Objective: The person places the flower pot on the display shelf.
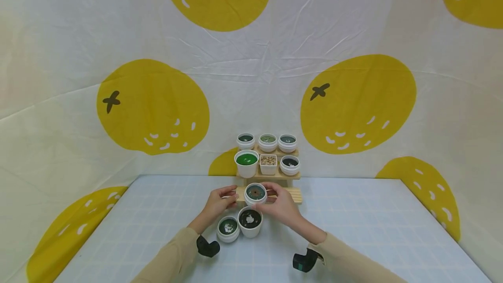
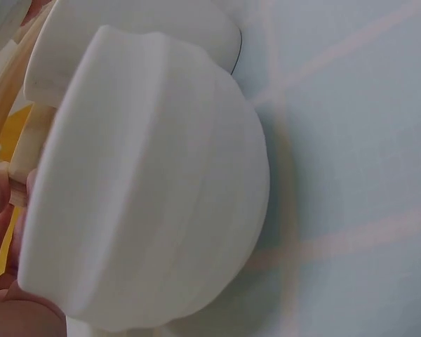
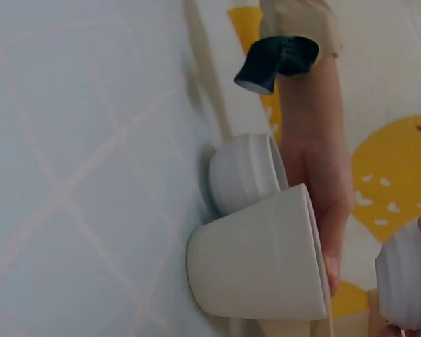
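Note:
My right hand (image 1: 280, 204) grips a small white round pot (image 1: 256, 192) with a dark green, brown-centred top, its thumb in front and fingers round the right side. The pot is over the lowest shelf (image 1: 292, 194) of a wooden tiered stand. At that shelf's left end my left hand (image 1: 217, 204) pinches the wood between thumb and fingers; in the left wrist view the shelf end (image 2: 17, 193) shows between them. Just in front, a tapered white cup (image 1: 255, 231) with a dark top stands beside a low white pot (image 1: 223, 236) with a green-and-white top.
On the middle shelf (image 1: 251, 176) stand a green-topped cup (image 1: 246, 169), a square pot of beige bits (image 1: 268, 168) and a dark-topped pot (image 1: 290, 169). Three small pots, one of them light green (image 1: 268, 143), line the top shelf. A fruit-patterned curtain (image 1: 251, 99) hangs behind the checked tabletop (image 1: 353, 226).

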